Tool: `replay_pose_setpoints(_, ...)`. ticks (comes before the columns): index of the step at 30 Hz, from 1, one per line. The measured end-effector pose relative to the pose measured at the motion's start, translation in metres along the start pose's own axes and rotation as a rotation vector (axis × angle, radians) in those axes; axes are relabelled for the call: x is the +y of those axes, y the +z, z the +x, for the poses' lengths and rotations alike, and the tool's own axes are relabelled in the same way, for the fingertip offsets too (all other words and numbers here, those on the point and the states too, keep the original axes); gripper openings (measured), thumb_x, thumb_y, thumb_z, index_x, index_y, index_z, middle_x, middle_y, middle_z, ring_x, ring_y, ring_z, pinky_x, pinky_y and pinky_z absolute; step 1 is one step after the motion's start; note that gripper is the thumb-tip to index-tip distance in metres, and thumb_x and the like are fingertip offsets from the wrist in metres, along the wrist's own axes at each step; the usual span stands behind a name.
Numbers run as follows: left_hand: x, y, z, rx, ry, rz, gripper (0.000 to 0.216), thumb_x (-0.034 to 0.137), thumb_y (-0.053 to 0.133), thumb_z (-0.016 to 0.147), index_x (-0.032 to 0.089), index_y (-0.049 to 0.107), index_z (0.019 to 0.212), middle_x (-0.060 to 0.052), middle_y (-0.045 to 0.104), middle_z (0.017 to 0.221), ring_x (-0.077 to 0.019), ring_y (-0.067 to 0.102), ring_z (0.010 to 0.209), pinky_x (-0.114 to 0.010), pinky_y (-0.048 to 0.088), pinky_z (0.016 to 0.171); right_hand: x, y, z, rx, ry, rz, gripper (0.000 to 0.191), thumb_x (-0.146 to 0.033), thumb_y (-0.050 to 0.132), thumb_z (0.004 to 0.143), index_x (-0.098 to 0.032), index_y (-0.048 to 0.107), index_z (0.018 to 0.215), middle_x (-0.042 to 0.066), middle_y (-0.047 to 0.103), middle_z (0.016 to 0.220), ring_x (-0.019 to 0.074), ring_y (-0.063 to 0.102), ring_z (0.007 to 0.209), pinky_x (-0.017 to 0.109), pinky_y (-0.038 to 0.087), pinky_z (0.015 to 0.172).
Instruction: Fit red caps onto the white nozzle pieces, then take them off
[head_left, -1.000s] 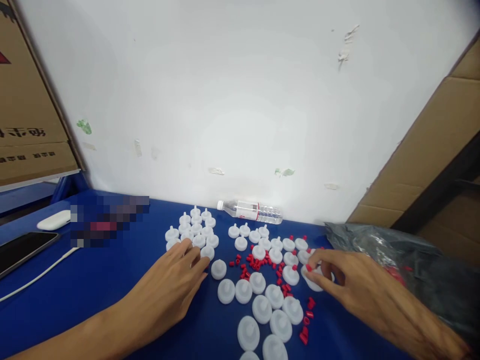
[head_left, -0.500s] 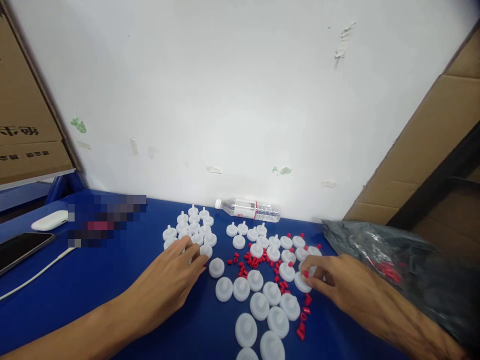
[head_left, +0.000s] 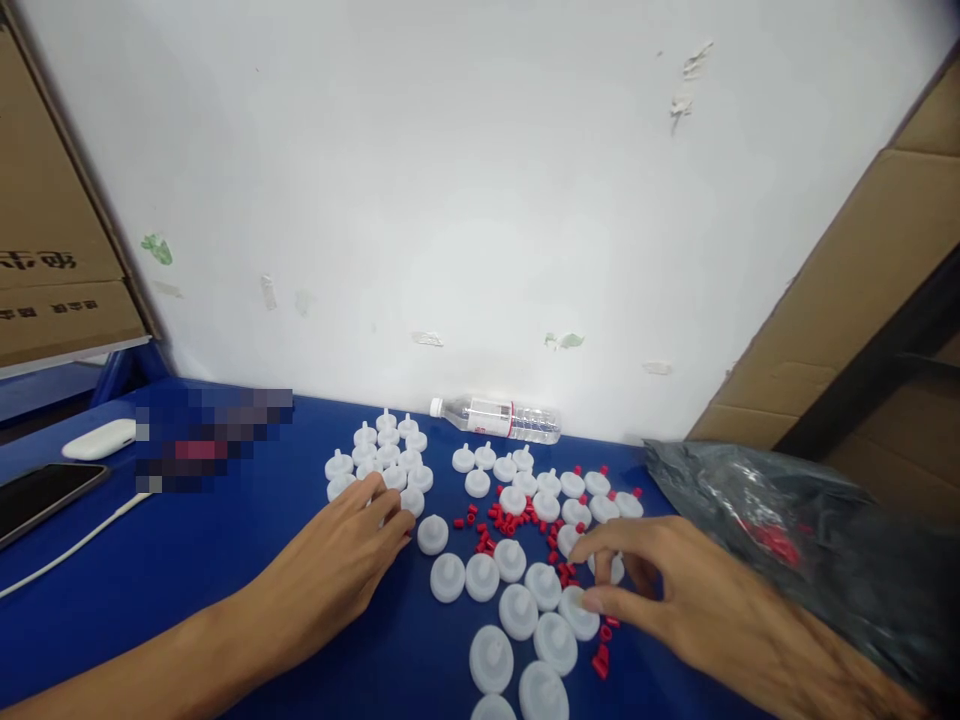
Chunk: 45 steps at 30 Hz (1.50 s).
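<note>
Many round white plastic lids with a narrow spout [head_left: 555,643] lie spread over the blue table, several of them carrying a small red cap on the spout. Loose red caps [head_left: 512,522] are scattered among them. My right hand [head_left: 652,585] hovers at the right side of the lids, thumb and index finger apart, with the thumb tip by a bare-spouted lid [head_left: 580,622]. My left hand [head_left: 349,545] rests at the left cluster of lids [head_left: 388,455], fingers curled together; a hint of red shows at its fingertips, but what they hold is hidden.
A clear bottle [head_left: 495,419] lies against the white wall. To the right is a dark plastic bag [head_left: 720,475] with red pieces inside. A phone [head_left: 49,500], a white case [head_left: 99,440] and a cable [head_left: 82,545] are at the left. Cardboard boxes [head_left: 840,270] stand at both sides.
My right hand has left the red-capped lid at the right and moved left and slightly toward me, its thumb and finger spreading. The left hand has barely moved.
</note>
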<state>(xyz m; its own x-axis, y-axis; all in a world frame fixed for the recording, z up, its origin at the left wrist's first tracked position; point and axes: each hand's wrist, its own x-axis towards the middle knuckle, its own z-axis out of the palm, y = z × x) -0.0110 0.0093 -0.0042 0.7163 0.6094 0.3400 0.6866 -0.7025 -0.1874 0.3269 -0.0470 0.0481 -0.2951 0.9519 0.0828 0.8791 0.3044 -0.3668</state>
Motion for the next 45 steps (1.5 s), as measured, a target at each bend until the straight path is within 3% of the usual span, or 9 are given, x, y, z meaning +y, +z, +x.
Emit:
replay_pose_setpoints(5,0.004,-0.006,0.003,0.024,-0.016,0.001,0.026,0.009,0.045,0.103,0.017,0.066,0.091,-0.006,0.063,0.089,-0.0231,0.052,0.083,-0.038,0.044,0.079,-0.002,0.007,0.005,-0.116,-0.005,0.053,0.006,-0.036,0.069,0.093,-0.036,0.075,0.093,-0.006,0.076,0.09,0.0179,0.069,0.076,0.028,0.049,0.069)
replay_pose_setpoints(8,0.006,-0.013,0.004,0.078,-0.018,-0.041,0.028,0.009,0.041,0.104,0.016,0.066,0.093,-0.006,0.063,0.089,-0.0235,0.052,0.083,-0.039,0.044,0.08,0.001,0.003,0.007,-0.108,-0.03,0.093,0.013,-0.035,0.066,0.096,-0.032,0.072,0.086,-0.006,0.074,0.085,0.016,0.067,0.074,0.026,0.047,0.067)
replay_pose_setpoints(14,0.006,-0.018,0.003,0.227,0.009,-0.184,0.024,0.01,0.042,0.104,0.017,0.065,0.097,-0.004,0.062,0.085,-0.0212,0.053,0.079,-0.034,0.046,0.072,0.003,-0.009,0.004,0.072,-0.108,0.18,0.021,-0.044,0.053,0.104,-0.03,0.062,0.093,-0.005,0.073,0.095,0.0151,0.07,0.085,0.024,0.052,0.077)
replay_pose_setpoints(18,0.007,-0.018,0.001,0.301,0.054,-0.243,0.017,0.008,0.049,0.102,0.017,0.063,0.106,-0.004,0.065,0.092,-0.02,0.055,0.084,-0.033,0.047,0.075,-0.001,-0.002,0.005,0.192,-0.15,0.182,0.021,-0.04,0.045,0.106,-0.028,0.058,0.096,0.0,0.074,0.09,0.0179,0.072,0.078,0.026,0.057,0.069)
replay_pose_setpoints(23,0.013,-0.022,-0.004,0.357,0.167,-0.308,0.021,0.003,0.054,0.098,0.013,0.062,0.114,-0.008,0.065,0.103,-0.0201,0.054,0.093,-0.032,0.05,0.081,-0.013,0.016,0.007,0.215,-0.2,0.214,0.019,-0.039,0.044,0.107,-0.028,0.056,0.097,0.001,0.072,0.088,0.0185,0.072,0.075,0.026,0.057,0.064)
replay_pose_setpoints(27,0.015,-0.024,-0.008,0.375,0.204,-0.307,0.027,-0.001,0.055,0.095,0.013,0.065,0.117,-0.009,0.064,0.103,-0.0199,0.054,0.093,-0.032,0.052,0.081,-0.025,0.02,0.007,0.208,-0.196,0.172,0.014,-0.04,0.05,0.106,-0.029,0.056,0.1,0.0,0.07,0.101,0.0165,0.07,0.088,0.026,0.056,0.074)
replay_pose_setpoints(32,0.021,-0.022,-0.012,0.406,0.227,-0.329,0.031,0.004,0.056,0.099,0.012,0.063,0.128,-0.009,0.068,0.104,-0.0201,0.059,0.099,-0.032,0.053,0.089,-0.037,0.027,0.011,0.43,-0.478,0.058,0.014,-0.04,0.059,0.103,-0.026,0.058,0.105,-0.001,0.069,0.089,0.0145,0.063,0.077,0.024,0.05,0.069)
replay_pose_setpoints(37,0.032,-0.02,-0.015,0.411,0.216,-0.446,0.025,0.006,0.054,0.102,0.016,0.065,0.121,-0.006,0.072,0.1,-0.0171,0.063,0.091,-0.031,0.052,0.086,-0.055,0.038,0.015,0.617,-0.68,-0.088,0.034,-0.051,0.048,0.104,-0.02,0.061,0.102,-0.002,0.069,0.072,0.0136,0.062,0.062,0.027,0.048,0.062)
replay_pose_setpoints(45,0.047,-0.031,-0.01,0.456,0.21,-0.471,0.02,0.01,0.051,0.104,0.02,0.067,0.11,-0.001,0.077,0.09,-0.0136,0.068,0.078,-0.03,0.05,0.079,-0.075,0.057,0.011,0.627,-0.641,-0.088,0.031,-0.042,0.035,0.112,-0.02,0.058,0.113,-0.002,0.075,0.079,0.0125,0.073,0.064,0.023,0.057,0.069)
